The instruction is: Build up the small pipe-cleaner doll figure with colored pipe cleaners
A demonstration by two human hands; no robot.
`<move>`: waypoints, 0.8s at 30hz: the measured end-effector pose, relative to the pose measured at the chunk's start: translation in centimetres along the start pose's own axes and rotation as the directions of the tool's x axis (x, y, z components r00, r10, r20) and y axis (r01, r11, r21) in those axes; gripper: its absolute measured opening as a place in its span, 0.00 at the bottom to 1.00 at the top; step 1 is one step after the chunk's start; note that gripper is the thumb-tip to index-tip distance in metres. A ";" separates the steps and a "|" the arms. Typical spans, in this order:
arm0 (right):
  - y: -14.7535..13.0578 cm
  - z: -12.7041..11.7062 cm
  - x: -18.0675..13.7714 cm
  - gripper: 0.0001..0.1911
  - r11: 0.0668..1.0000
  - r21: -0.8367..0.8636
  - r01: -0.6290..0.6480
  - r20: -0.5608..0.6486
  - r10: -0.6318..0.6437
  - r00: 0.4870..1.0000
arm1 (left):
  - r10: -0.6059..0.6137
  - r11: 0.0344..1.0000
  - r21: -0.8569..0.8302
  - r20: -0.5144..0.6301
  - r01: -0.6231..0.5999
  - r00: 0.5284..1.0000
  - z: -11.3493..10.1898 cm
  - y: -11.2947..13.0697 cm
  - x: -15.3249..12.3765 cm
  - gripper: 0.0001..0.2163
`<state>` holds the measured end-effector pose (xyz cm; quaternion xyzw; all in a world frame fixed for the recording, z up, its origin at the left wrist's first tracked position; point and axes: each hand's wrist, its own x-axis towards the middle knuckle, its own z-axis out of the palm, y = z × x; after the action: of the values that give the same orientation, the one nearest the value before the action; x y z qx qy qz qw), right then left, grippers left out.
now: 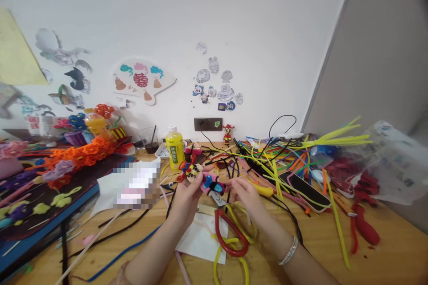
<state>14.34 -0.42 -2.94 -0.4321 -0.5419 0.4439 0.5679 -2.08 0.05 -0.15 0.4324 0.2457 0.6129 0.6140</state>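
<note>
My left hand (187, 198) is closed round a small colourful doll (212, 185) that looks made of pipe cleaners. The doll lies sideways, its pale face and red-and-yellow headpiece to the left, its pink, blue and black body to the right. At the body's right end, the fingers of my right hand (246, 193) are drawn together in a pinch, partly hiding that end. Just below the doll are scissors (230, 249) with red handles, among yellow pipe-cleaner loops (245, 271). A white paper sheet (200, 242) lies under them.
Behind my hands stand a yellow drink bottle (174, 149) and a small red figure (228, 134). Loose pipe cleaners (301, 153) and a black phone (304, 190) crowd the right. Orange pipe-cleaner flowers (80, 156) lie at left. A clear plastic bag (394, 164) sits far right.
</note>
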 end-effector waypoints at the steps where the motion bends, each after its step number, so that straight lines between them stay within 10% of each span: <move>1: 0.0 0.4 -0.2 0.20 0.999 0.035 -0.026 0.022 0.025 0.999 | -0.001 1.000 -0.003 0.009 0.001 1.000 0.0 0.0 0.0 0.13; 17: 0.0 1.4 -1.4 0.15 0.926 0.345 -0.156 0.053 0.147 0.988 | -0.043 0.998 0.055 0.019 0.042 0.999 0.2 -0.5 -0.3 0.14; 24: 0.1 1.6 -1.6 0.18 0.970 0.222 0.096 -0.011 -0.096 0.995 | -0.004 1.000 -0.003 -0.061 0.004 0.998 0.5 0.0 -0.3 0.11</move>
<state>12.67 -1.93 -3.35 -0.3393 -0.5091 0.4734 0.6337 -1.65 -0.34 0.05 0.4122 0.2643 0.6248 0.6081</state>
